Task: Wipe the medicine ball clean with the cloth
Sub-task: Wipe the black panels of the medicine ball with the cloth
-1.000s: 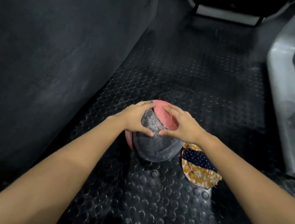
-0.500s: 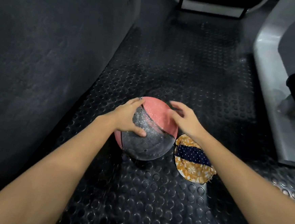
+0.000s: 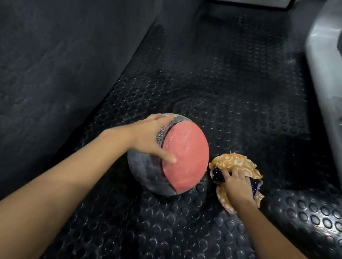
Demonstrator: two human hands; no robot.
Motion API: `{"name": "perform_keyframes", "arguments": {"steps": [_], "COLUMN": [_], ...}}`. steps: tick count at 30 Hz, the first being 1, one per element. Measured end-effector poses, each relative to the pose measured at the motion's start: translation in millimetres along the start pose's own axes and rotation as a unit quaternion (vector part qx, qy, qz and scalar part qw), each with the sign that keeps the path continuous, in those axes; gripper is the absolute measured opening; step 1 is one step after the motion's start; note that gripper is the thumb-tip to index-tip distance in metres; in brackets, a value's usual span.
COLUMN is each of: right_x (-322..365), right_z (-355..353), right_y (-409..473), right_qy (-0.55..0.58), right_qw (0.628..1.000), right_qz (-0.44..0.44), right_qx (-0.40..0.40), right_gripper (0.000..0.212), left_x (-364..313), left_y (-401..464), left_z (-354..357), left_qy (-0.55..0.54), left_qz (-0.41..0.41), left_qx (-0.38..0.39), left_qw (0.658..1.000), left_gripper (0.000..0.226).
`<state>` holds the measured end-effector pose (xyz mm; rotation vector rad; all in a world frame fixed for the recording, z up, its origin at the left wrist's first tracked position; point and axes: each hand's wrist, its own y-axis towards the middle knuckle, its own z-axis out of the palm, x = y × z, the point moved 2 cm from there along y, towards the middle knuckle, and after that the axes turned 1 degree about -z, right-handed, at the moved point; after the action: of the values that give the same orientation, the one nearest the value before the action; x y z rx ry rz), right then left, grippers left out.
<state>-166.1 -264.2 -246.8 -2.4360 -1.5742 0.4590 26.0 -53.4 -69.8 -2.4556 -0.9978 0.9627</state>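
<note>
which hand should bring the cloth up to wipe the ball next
The right hand. Its fingers are already curled into the cloth lying on the floor beside the medicine ball, while the left hand lies spread on the ball's top, steadying it.

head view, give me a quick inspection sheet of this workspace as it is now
surface: black studded rubber floor mat, dimly lit
job's things: medicine ball, pink and grey, on the mat; patterned orange and navy cloth bunched on the mat beside it
clutter: nothing seen
hands: left hand rests on the ball, fingers spread; right hand grips the cloth
cables: nothing seen
surroundings: dark padded surface at left; grey machine frame at right
</note>
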Motion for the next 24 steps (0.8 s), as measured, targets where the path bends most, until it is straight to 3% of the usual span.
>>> {"name": "perform_keyframes", "arguments": {"steps": [2,5,9,11,13,18,21,24], "right_x": [-4,-14,-17,-18,-15,25,60,89], "right_z": [0,-5,-35,-62,-99,-198,-227,-224], "right_y": [11,22,23,25,24,9,6,6], "right_qy": [0.014,0.212,0.466,0.58,0.62,0.587,0.442,0.267], "right_qw": [1.0,0.97,0.853,0.773,0.743,0.763,0.843,0.922], "right_qz": [-0.008,0.056,0.171,0.175,0.138,-0.068,-0.187,-0.219], "right_qx": [-0.022,-0.102,-0.163,-0.19,-0.213,-0.26,-0.243,-0.177], "right_gripper": [0.044,0.029,0.026,0.025,0.018,0.017,0.017,0.032], "left_x": [-2,-2,-5,-8,-9,4,7,8], "left_y": [-2,-5,-12,-16,-20,-27,-26,-23], "left_z": [6,7,7,16,25,30,30,33], "left_qy": [0.0,-0.011,-0.027,-0.019,-0.055,-0.14,-0.165,-0.164], "left_qz": [-0.022,-0.033,-0.073,-0.114,-0.119,-0.103,-0.099,-0.105], "left_qx": [-0.028,-0.035,-0.067,-0.076,-0.078,-0.098,-0.108,-0.114], "left_qw": [0.999,0.999,0.995,0.99,0.988,0.98,0.975,0.974], "left_gripper": [0.13,0.131,0.125,0.12,0.116,0.124,0.125,0.126]}}
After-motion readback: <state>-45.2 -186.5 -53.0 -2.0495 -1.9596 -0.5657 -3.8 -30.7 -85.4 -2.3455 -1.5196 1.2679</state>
